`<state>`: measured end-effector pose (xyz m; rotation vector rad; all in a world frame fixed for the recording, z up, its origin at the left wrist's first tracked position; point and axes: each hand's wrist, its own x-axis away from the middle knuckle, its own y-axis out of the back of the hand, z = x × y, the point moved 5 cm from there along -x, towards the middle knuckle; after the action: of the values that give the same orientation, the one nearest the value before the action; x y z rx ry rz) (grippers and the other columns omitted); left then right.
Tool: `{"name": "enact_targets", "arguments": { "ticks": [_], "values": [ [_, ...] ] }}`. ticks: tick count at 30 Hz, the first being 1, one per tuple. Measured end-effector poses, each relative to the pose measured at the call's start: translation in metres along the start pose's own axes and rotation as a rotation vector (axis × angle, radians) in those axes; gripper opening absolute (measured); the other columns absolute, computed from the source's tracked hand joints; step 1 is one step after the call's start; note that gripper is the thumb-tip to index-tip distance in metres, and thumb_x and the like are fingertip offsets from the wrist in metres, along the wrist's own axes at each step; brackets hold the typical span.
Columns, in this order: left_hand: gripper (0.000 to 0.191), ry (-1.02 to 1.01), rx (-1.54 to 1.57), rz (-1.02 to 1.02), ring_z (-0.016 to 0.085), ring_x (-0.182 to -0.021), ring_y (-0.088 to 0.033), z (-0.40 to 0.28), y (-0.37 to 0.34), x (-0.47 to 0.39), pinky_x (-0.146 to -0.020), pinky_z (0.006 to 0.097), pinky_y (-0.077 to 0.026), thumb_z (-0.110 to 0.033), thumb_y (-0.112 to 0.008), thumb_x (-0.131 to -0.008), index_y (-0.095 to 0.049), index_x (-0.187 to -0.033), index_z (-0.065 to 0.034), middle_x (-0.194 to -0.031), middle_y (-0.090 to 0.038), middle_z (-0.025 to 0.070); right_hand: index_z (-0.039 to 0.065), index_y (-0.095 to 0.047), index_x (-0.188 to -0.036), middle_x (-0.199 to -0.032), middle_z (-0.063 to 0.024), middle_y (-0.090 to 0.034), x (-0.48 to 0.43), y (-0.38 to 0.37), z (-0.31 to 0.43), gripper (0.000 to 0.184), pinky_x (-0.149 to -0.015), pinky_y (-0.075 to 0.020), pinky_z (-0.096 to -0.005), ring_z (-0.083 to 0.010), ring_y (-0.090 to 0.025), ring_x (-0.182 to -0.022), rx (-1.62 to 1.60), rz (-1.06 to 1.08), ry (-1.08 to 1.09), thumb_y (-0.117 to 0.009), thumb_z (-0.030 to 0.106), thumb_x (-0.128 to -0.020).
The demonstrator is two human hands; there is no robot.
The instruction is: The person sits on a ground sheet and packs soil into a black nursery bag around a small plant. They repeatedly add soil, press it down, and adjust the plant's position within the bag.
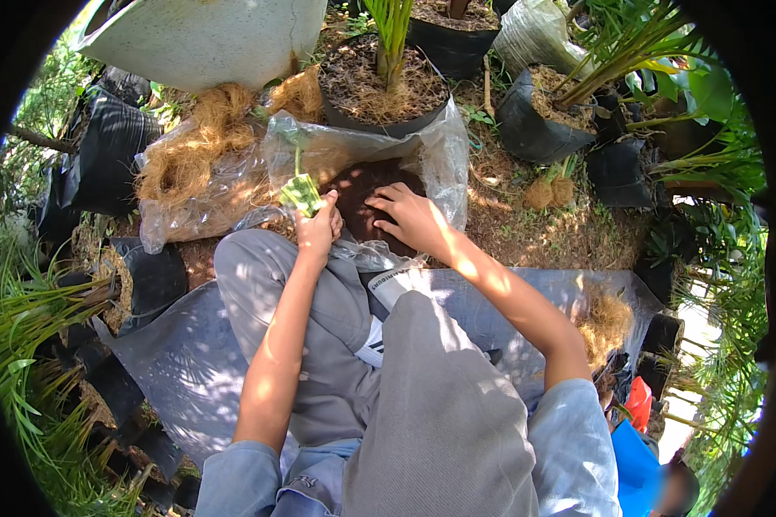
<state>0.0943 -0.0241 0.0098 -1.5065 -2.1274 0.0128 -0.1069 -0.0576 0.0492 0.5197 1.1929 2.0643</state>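
Note:
My left hand [318, 223] is closed around a small leafy plant cutting [302, 194] with green and pale yellow leaves, held upright at the left edge of a dark soil heap. My right hand [404, 216] rests with spread fingers on the dark soil [368, 187], which lies on a clear plastic sheet [443, 165] in front of my legs. Brown coconut fibre [187, 158] lies on clear plastic to the left. Whether my right fingers pinch any soil cannot be told.
A black grow bag [388, 123] with a palm stands just beyond the soil. A large pale container [207, 45] is at upper left. More bagged plants [543, 119] line both sides. Grey sheeting [187, 362] lies under me. A person in blue [637, 472] is at lower right.

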Motion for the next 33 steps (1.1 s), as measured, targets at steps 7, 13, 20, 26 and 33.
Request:
{"name": "enact_targets", "arguments": {
  "ticks": [7,13,20,26,33],
  "values": [
    [0.029,-0.033,0.010,0.020,0.010,-0.045,-0.044,-0.003,0.000,0.001,-0.042,0.0284,-0.031,-0.020,-0.071,-0.111,-0.058,-0.087,-0.0108,-0.058,-0.045,-0.0031,0.011,-0.076,-0.131,-0.138,-0.0095,-0.067,0.025,-0.023,0.016,0.034,-0.103,-0.0622,-0.0446,-0.0308,-0.058,-0.137,0.097,0.163,0.128,-0.076,0.027,-0.100],
    [0.032,-0.026,-0.004,0.001,0.011,-0.045,-0.044,0.000,0.000,-0.001,-0.042,0.0293,-0.031,-0.021,-0.071,-0.111,-0.056,-0.084,-0.0113,-0.057,-0.045,-0.0026,0.009,-0.069,-0.143,-0.143,-0.0151,-0.063,0.044,-0.004,0.007,0.045,-0.109,-0.0581,-0.0493,-0.0410,-0.057,-0.135,0.166,0.056,0.034,-0.074,0.027,-0.102],
    [0.023,-0.005,0.041,0.026,0.009,-0.046,-0.045,0.002,0.001,-0.002,-0.043,0.0284,-0.032,-0.021,-0.079,-0.107,-0.062,-0.097,-0.0086,-0.060,-0.048,-0.0038,0.008,-0.060,-0.156,-0.144,-0.0244,-0.059,0.060,-0.006,0.021,0.056,-0.107,-0.0556,-0.0547,-0.0495,-0.061,-0.128,-0.111,0.216,-0.164,-0.073,0.025,-0.105],
    [0.027,-0.017,0.033,0.031,0.009,-0.046,-0.044,0.002,0.001,-0.002,-0.042,0.0285,-0.032,-0.021,-0.076,-0.108,-0.059,-0.089,-0.0108,-0.060,-0.046,-0.0043,0.003,-0.076,-0.132,-0.126,-0.0215,-0.068,0.050,-0.002,0.028,0.033,-0.096,-0.0604,-0.0532,-0.0466,-0.072,-0.112,-0.214,0.194,-0.088,-0.074,0.016,-0.102],
    [0.028,0.017,0.043,0.044,0.008,-0.046,-0.044,0.003,0.002,-0.003,-0.042,0.0283,-0.032,-0.021,-0.079,-0.107,-0.059,-0.090,-0.0122,-0.060,-0.047,-0.0055,0.000,-0.081,-0.116,-0.110,-0.0235,-0.078,0.046,-0.001,0.014,0.025,-0.096,-0.0599,-0.0503,-0.0443,-0.074,-0.109,-0.347,0.186,-0.092,-0.081,0.008,-0.092]
  ]
}}
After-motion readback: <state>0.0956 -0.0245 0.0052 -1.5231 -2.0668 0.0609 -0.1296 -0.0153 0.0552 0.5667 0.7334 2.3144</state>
